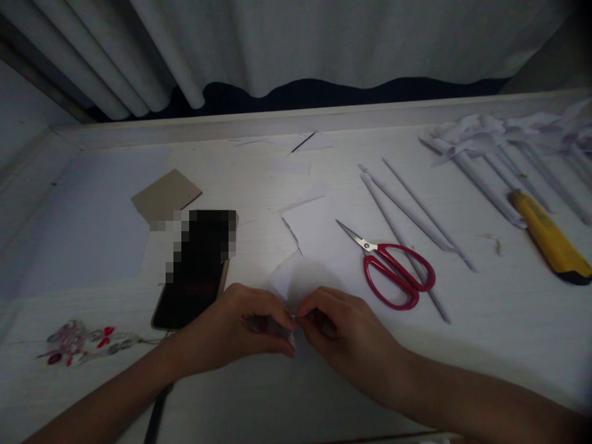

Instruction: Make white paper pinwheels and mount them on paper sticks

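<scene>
My left hand and my right hand meet at the fingertips, low in the middle of the head view. A small white piece of paper shows between them, partly hidden by the fingers. My right thumb and forefinger pinch its upper end, while my left fingers curl around its other side. Just behind the hands lie white paper sheets, one with a torn edge. Red-handled scissors rest to the right, blades partly spread and pointing away to the left.
Thin rolled paper sticks lie beyond the scissors. A yellow cutter sits at right beside a bundle of paper rolls. At left are a phone, a beaded charm and brown cardboard. A raised ledge borders the back.
</scene>
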A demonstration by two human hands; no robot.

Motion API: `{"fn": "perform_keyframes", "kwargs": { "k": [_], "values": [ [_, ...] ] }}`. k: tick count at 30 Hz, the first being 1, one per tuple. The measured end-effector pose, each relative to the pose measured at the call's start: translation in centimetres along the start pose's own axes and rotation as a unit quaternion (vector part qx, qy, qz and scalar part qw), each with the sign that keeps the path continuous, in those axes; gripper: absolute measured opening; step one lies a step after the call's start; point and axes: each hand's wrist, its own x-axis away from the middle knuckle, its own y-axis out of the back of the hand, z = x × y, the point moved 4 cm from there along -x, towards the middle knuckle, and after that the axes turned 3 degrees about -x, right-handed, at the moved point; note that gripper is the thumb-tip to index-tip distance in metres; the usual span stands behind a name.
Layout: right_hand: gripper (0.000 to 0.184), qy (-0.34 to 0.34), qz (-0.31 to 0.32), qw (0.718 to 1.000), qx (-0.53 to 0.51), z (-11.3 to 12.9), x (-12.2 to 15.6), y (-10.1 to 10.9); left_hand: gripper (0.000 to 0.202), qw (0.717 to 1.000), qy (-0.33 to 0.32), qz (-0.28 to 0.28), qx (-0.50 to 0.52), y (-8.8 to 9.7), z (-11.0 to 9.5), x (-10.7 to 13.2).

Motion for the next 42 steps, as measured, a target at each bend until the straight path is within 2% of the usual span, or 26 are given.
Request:
{"fn": "perform_keyframes", "kwargs": {
  "k": [11, 30, 42],
  "values": [
    [0.009, 0.014, -0.02, 1.0, 0.005, -0.24, -0.01, -0.33, 0.012, 0.997, -0.062, -0.023, -0.03, -0.03, -0.11, -0.15],
    [0.009, 0.022, -0.025, 0.999, 0.003, -0.26, -0.07, -0.29, 0.012, 0.998, -0.049, -0.017, -0.019, -0.04, -0.12, -0.11],
    [0.008, 0.02, -0.016, 1.0, 0.001, -0.32, 0.0, -0.34, 0.008, 0.997, -0.065, -0.028, -0.038, -0.03, -0.2, -0.24]
  ]
}}
